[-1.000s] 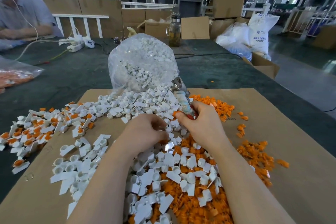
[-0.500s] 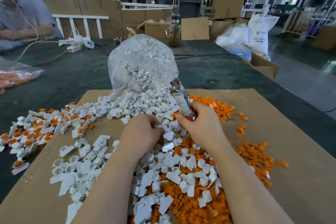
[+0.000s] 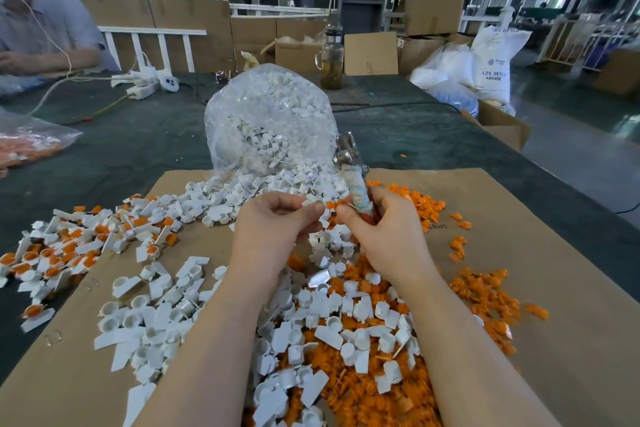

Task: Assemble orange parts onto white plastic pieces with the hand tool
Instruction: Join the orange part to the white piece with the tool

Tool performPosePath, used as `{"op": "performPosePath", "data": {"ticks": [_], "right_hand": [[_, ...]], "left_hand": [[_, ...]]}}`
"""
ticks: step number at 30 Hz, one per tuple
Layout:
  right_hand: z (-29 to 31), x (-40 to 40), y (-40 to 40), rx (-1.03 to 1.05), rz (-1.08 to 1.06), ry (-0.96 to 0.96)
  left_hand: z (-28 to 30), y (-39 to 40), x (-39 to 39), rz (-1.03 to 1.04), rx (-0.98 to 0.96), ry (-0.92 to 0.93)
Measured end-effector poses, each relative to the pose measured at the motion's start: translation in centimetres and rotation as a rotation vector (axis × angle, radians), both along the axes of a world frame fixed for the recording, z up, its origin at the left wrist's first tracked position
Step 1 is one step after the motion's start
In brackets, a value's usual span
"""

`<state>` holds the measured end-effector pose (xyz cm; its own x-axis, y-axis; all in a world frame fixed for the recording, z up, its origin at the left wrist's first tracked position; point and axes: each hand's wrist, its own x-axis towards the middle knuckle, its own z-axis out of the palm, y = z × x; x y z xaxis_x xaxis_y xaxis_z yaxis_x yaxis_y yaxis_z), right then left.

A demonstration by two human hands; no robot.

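Step in hand: you are mating one pair, just this side of the clear bag of white pieces (image 3: 268, 121); your left hand (image 3: 277, 222) brings a small white plastic piece (image 3: 309, 203) up to an orange part (image 3: 331, 205) at your right fingertips
Next move: it likely calls for seating the orange part in the white piece, then swinging the plier-like hand tool (image 3: 351, 170) round to press them; line them up squarely first, since both are small
Left hand: raised near the bag's mouth, fingers curled, thumb and forefinger pinching the white piece
Right hand (image 3: 384, 232): just beside the left, fingers wrapped round the tool's taped handle, metal head pointing up towards the bag; whether its fingertips truly hold the orange part, I cannot tell
Stock: loose white pieces and orange parts lie heaped on the cardboard sheet (image 3: 554, 253) below the bag; finished pairs sit well left of it
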<state>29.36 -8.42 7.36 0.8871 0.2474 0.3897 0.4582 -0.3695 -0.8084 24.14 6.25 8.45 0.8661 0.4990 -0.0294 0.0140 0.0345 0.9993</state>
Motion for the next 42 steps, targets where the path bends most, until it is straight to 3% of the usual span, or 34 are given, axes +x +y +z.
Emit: {"op": "performPosePath", "data": {"ticks": [10, 26, 42], "right_hand": [[-0.2, -0.1, 0.3, -0.078, -0.079, -0.095], [-0.4, -0.2, 0.4, -0.186, -0.126, -0.205], [0.0, -0.1, 0.3, -0.12, 0.024, -0.06]], "left_hand": [[0.5, -0.7, -0.4, -0.078, -0.101, -0.052], [0.4, -1.1, -0.6, -0.045, 0.272, -0.061], [0.0, -1.2, -0.1, 0.069, 0.325, -0.051]]}}
